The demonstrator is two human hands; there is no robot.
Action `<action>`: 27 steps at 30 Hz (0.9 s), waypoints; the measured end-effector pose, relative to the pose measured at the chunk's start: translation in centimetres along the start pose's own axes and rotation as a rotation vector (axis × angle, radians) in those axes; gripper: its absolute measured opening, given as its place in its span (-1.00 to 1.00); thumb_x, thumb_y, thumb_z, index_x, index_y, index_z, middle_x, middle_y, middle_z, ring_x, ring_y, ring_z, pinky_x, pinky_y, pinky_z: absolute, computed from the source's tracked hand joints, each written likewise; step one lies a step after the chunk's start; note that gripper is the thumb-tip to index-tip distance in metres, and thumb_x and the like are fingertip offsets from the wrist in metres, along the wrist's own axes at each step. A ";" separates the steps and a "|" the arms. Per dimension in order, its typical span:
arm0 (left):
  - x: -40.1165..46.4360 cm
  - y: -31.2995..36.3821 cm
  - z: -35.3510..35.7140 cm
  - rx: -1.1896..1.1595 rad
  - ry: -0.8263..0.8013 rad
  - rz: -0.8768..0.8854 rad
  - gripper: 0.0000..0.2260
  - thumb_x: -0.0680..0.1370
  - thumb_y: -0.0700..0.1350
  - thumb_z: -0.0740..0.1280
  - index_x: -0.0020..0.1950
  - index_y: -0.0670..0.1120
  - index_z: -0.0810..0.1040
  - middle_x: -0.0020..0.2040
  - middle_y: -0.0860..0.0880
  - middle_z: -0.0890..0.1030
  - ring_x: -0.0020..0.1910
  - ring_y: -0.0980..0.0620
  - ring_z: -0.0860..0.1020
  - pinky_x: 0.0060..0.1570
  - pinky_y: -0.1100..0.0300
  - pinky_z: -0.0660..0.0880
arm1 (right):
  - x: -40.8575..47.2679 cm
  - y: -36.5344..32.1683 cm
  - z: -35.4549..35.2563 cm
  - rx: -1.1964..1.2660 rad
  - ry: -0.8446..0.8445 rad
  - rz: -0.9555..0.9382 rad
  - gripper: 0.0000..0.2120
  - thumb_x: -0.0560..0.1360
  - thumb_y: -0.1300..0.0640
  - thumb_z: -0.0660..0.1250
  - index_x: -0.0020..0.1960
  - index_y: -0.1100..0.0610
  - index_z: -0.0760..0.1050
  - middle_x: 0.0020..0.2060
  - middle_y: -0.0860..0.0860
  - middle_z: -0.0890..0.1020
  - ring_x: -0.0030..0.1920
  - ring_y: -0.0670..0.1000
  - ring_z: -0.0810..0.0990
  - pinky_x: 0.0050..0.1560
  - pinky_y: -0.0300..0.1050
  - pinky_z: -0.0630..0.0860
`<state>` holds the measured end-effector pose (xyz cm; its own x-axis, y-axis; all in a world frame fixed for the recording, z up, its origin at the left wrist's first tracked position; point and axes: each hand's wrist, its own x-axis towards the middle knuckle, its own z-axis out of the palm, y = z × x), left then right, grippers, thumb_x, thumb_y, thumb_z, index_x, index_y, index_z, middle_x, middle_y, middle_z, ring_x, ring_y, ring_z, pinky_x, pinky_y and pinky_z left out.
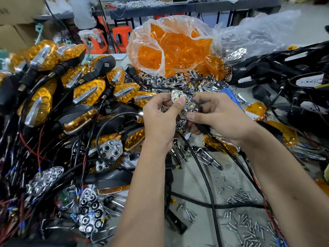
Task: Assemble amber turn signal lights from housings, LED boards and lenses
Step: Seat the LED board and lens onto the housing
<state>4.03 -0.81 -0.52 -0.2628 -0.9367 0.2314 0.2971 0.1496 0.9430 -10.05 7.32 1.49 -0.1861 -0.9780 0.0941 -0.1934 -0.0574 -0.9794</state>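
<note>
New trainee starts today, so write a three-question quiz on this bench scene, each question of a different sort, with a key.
1. True or false: both hands, left hand and right hand, hold the chrome reflector.
2. Where are the loose amber lenses stored? A) cardboard box B) clear plastic bag C) metal tray
3. Fill in: the small metal parts scattered on the table at lower right are ____.

Key: 1 true; 2 B; 3 screws.
</note>
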 end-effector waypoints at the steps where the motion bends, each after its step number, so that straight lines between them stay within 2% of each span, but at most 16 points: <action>1: 0.1 -0.1 0.0 0.013 0.003 -0.002 -0.90 0.51 -0.24 0.53 -0.10 -0.08 0.66 -0.24 0.05 0.54 -0.25 0.10 0.52 -0.15 0.12 0.51 | -0.1 0.0 -0.1 -0.003 -0.007 0.002 -0.85 0.55 0.25 0.46 0.08 0.23 0.55 -0.28 0.21 0.67 -0.32 0.16 0.67 -0.20 0.12 0.67; 4: 0.3 -0.5 0.0 0.069 -0.012 -0.012 -0.74 0.51 -0.23 0.53 -0.27 0.10 0.67 -0.36 0.24 0.51 -0.27 0.16 0.47 -0.14 0.16 0.48 | -0.1 0.0 -0.4 0.000 -0.068 0.043 -0.77 0.55 0.18 0.46 0.17 0.22 0.55 -0.20 0.26 0.71 -0.26 0.16 0.71 -0.19 0.02 0.68; 7: 0.3 -0.5 0.1 0.110 -0.012 0.000 -0.78 0.50 -0.22 0.54 -0.23 0.05 0.62 -0.39 0.30 0.51 -0.35 0.29 0.45 -0.25 0.35 0.46 | -0.3 0.0 -0.4 0.005 -0.084 0.080 -0.72 0.57 0.09 0.45 0.22 0.18 0.58 -0.09 0.26 0.72 -0.15 0.17 0.75 -0.15 -0.07 0.68; 9: 0.3 -0.5 0.1 0.130 0.004 -0.003 -0.81 0.51 -0.21 0.54 -0.20 0.03 0.61 -0.38 0.27 0.50 -0.36 0.27 0.43 -0.27 0.37 0.45 | -0.2 0.1 -0.3 -0.006 -0.021 0.058 -0.81 0.59 0.09 0.44 0.12 0.20 0.64 -0.11 0.22 0.70 -0.16 0.17 0.75 -0.13 0.03 0.72; 11: 0.2 -0.3 0.2 0.117 0.030 -0.020 -0.86 0.51 -0.18 0.55 -0.17 -0.03 0.62 -0.32 0.19 0.52 -0.32 0.23 0.44 -0.24 0.33 0.47 | 0.0 0.2 -0.3 -0.043 0.029 0.032 -0.79 0.60 0.12 0.44 0.04 0.29 0.63 -0.19 0.22 0.66 -0.21 0.18 0.74 -0.12 0.12 0.73; 12: -0.1 -0.1 0.4 0.099 0.035 -0.027 -0.89 0.50 -0.15 0.56 -0.12 -0.08 0.65 -0.25 0.07 0.56 -0.26 0.18 0.47 -0.19 0.26 0.49 | 0.0 0.2 -0.4 -0.056 0.041 0.024 -0.76 0.60 0.13 0.44 0.02 0.35 0.61 -0.22 0.23 0.64 -0.24 0.18 0.74 -0.13 0.13 0.73; 14: -0.4 0.2 0.7 0.082 0.045 -0.016 -0.76 0.47 -0.05 0.55 -0.03 -0.20 0.66 -0.12 -0.27 0.59 -0.17 0.05 0.51 -0.10 0.08 0.51 | 0.1 -0.1 -0.6 -0.027 0.043 0.026 -0.76 0.59 0.15 0.45 -0.01 0.37 0.62 -0.25 0.22 0.64 -0.26 0.17 0.73 -0.17 0.11 0.72; 15: -0.5 0.4 0.9 0.089 0.037 -0.008 -0.72 0.47 -0.02 0.54 -0.04 -0.22 0.65 -0.09 -0.34 0.57 -0.16 0.00 0.50 -0.10 0.04 0.50 | 0.0 -0.3 -0.8 0.014 0.035 0.035 -0.77 0.59 0.15 0.45 0.00 0.35 0.64 -0.24 0.22 0.65 -0.26 0.17 0.73 -0.18 0.09 0.72; 17: -0.7 0.8 1.2 0.092 -0.006 0.005 -0.79 0.53 0.01 0.49 -0.08 -0.13 0.61 -0.17 -0.20 0.53 -0.17 0.03 0.49 -0.10 0.12 0.46 | -0.2 -0.7 -0.9 0.088 0.026 0.045 -0.78 0.58 0.15 0.45 0.01 0.34 0.66 -0.22 0.25 0.66 -0.28 0.18 0.72 -0.19 0.08 0.71; 19: -0.9 1.0 1.7 0.061 -0.068 -0.039 -0.89 0.62 0.03 0.40 0.08 0.03 0.63 -0.01 0.04 0.65 -0.03 0.18 0.61 0.01 0.23 0.53 | -0.2 -0.9 -0.8 0.117 0.024 0.043 -0.77 0.58 0.15 0.44 0.02 0.35 0.66 -0.19 0.29 0.67 -0.29 0.19 0.71 -0.18 0.09 0.71; 20: -1.1 1.1 2.1 0.035 -0.102 -0.062 -0.87 0.67 0.03 0.33 0.16 0.10 0.64 0.08 0.09 0.68 0.05 0.21 0.64 0.06 0.17 0.60 | -0.2 -1.0 -0.6 0.121 0.023 0.042 -0.79 0.58 0.16 0.44 0.03 0.34 0.67 -0.16 0.29 0.69 -0.27 0.20 0.72 -0.18 0.09 0.70; 22: -1.5 1.3 2.5 -0.034 -0.128 -0.116 -0.72 0.74 -0.01 0.20 0.04 0.29 0.66 -0.02 0.22 0.72 -0.08 0.25 0.69 -0.18 0.14 0.65 | -0.3 -1.3 -0.1 0.120 0.016 0.043 -0.82 0.59 0.20 0.43 0.04 0.32 0.69 -0.12 0.29 0.72 -0.22 0.21 0.74 -0.19 0.08 0.70; 23: -1.6 1.4 2.6 -0.070 -0.115 -0.150 -0.69 0.75 -0.04 0.17 0.02 0.27 0.65 -0.09 0.24 0.73 -0.16 0.25 0.69 -0.27 0.16 0.64 | -0.3 -1.4 0.1 0.120 0.010 0.044 -0.83 0.59 0.21 0.42 0.04 0.33 0.69 -0.12 0.28 0.73 -0.20 0.21 0.75 -0.19 0.07 0.70; 24: -1.5 1.3 2.7 -0.098 -0.099 -0.171 -0.75 0.75 -0.06 0.15 0.08 0.13 0.62 -0.08 0.18 0.74 -0.18 0.19 0.71 -0.28 0.12 0.65 | -0.4 -1.4 0.3 0.115 0.000 0.048 -0.82 0.59 0.21 0.43 0.04 0.33 0.69 -0.11 0.27 0.73 -0.18 0.20 0.76 -0.18 0.06 0.71; 25: -1.5 1.3 2.8 -0.125 -0.081 -0.186 -0.79 0.74 -0.08 0.15 0.10 -0.03 0.57 -0.06 0.07 0.76 -0.16 0.10 0.72 -0.23 0.06 0.66 | -0.4 -1.5 0.3 0.095 -0.012 0.053 -0.82 0.60 0.19 0.43 0.03 0.33 0.69 -0.10 0.24 0.74 -0.16 0.18 0.76 -0.17 0.06 0.71; 27: -1.3 1.2 2.7 -0.171 -0.037 -0.206 -0.81 0.73 -0.12 0.14 0.06 -0.14 0.51 -0.03 -0.07 0.75 -0.12 -0.03 0.72 -0.15 -0.01 0.67 | -0.4 -1.7 0.1 -0.047 -0.032 0.058 -0.79 0.60 0.08 0.44 0.00 0.23 0.72 -0.09 0.21 0.74 -0.10 0.19 0.76 -0.07 0.12 0.72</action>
<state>2.27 1.43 1.01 -0.3663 -0.9291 0.0504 0.3837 -0.1015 0.9179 -9.58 7.81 3.06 -0.1677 -0.9854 0.0307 -0.2287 0.0086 -0.9734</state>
